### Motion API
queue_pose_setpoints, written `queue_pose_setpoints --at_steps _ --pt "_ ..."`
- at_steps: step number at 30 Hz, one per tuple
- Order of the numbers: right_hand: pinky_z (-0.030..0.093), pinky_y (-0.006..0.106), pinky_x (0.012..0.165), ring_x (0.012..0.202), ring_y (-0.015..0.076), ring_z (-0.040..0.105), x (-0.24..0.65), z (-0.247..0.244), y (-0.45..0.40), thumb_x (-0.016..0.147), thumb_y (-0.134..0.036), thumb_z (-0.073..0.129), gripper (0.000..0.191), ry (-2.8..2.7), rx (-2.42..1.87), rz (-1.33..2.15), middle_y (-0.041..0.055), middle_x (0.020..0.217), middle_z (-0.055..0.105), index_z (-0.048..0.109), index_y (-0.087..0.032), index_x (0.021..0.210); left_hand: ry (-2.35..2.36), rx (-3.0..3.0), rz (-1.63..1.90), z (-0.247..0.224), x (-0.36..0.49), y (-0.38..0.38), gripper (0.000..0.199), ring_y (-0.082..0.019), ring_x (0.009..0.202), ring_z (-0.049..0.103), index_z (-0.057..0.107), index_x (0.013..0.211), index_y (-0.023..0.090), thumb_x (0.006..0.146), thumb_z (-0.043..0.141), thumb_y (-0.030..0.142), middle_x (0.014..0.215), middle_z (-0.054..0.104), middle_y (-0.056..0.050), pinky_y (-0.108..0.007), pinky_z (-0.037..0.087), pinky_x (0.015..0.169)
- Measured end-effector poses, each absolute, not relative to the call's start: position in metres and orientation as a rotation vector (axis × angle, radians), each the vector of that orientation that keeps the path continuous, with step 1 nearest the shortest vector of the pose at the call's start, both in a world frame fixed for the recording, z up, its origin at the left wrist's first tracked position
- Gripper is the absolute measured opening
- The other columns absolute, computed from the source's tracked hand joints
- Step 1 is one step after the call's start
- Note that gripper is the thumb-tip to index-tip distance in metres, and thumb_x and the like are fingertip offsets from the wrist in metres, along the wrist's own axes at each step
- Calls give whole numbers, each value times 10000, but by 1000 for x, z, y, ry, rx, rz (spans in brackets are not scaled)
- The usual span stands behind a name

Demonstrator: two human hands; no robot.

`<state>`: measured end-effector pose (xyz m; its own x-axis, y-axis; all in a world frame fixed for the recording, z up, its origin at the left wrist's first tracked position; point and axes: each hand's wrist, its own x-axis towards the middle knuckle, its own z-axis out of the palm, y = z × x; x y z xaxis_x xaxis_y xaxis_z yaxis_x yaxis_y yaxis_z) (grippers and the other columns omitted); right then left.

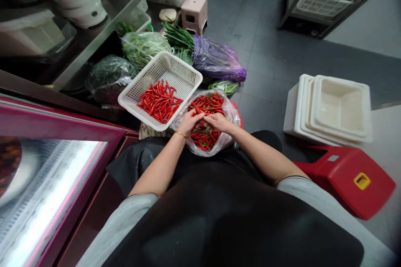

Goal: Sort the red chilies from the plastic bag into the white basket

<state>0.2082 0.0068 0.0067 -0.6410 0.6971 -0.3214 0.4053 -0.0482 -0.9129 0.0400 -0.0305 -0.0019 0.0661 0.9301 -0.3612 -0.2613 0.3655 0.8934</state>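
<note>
Over a clear plastic bag [231, 112] of red chili peppers with green stems, my two hands meet at the fingertips. A red chili pepper [197, 109] pokes out of my left hand [189, 123], whose fingers are closed around it. My right hand [219, 122] is closed in a pinch against the left fingertips; whatever lies between its fingers is too small to make out. Left of the bag, a white perforated basket [184, 76] sits tilted, with a heap of red chili peppers [160, 102] that show no green stems.
Bagged greens [145, 46] and chives in a purple bag [217, 60] lie beyond the basket. A pink stool [194, 10] stands behind them. At right are stacked white baskets [341, 106] and a red plastic object [347, 175]. A glass-fronted case [56, 183] borders the left.
</note>
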Motion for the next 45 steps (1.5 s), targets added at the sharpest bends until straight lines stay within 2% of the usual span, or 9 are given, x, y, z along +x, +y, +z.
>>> queue_pose_setpoints --at_steps 10,15,21,24,26,30,35,40,45 --pt "356 237 626 630 111 477 208 -10 -69 914 -388 500 276 -2189 -1390 1195 -14 679 542 485 -190 722 1221 681 1061 -16 56 -86 373 -34 327 317 490 768 188 691 750 445 436 400 106 -178 201 349" --pt "364 218 608 594 93 481 211 -22 -77 875 -282 520 257 -2151 -1204 1458 -42 604 503 460 -183 644 1315 633 967 -15 56 -103 389 -33 327 302 510 724 175 647 781 443 419 395 102 -182 195 341" --pt "430 218 483 470 100 537 209 -19 -73 839 -527 540 340 -1575 -1172 2145 -44 587 565 526 -189 805 1342 690 1093 -7 58 -98 369 -37 350 352 539 801 178 641 791 395 462 436 101 -180 248 362" --pt "423 222 436 406 96 489 205 -18 -75 811 -575 553 390 -1393 -1167 2247 -61 519 508 500 -192 759 1314 658 1126 -1 60 -97 402 -30 353 365 506 787 185 612 817 370 483 456 103 -169 251 361" --pt "396 214 431 396 87 442 204 -16 -78 850 -557 507 382 -1498 -1155 2131 -69 495 459 492 -195 730 1256 576 1103 3 59 -97 413 -30 324 336 485 776 189 631 803 409 452 437 107 -165 219 335" --pt "426 223 614 638 117 561 208 -3 -78 941 -422 418 302 -2173 -877 1580 15 733 620 598 -192 863 1088 387 954 2 52 -93 402 -25 270 265 499 755 169 706 728 497 402 407 98 -155 153 296" --pt "385 247 649 707 143 564 226 13 -51 973 -326 396 290 -2963 -654 1021 65 831 650 638 -170 940 947 164 817 -11 36 -84 271 -2 268 230 508 722 144 731 685 350 462 469 67 -129 105 280" --pt "395 351 813 992 284 571 229 -3 -2 916 -451 521 446 -3023 -1196 341 212 1101 620 603 -83 1153 967 131 913 -23 26 -76 250 -38 300 343 433 639 169 616 680 200 495 505 46 -133 157 272" --pt "381 307 729 831 223 614 213 -19 13 980 -235 359 340 -3033 -1269 454 156 920 674 667 -100 930 1057 91 786 -27 42 -64 258 -9 293 260 533 740 134 683 743 274 444 401 85 -121 111 297"
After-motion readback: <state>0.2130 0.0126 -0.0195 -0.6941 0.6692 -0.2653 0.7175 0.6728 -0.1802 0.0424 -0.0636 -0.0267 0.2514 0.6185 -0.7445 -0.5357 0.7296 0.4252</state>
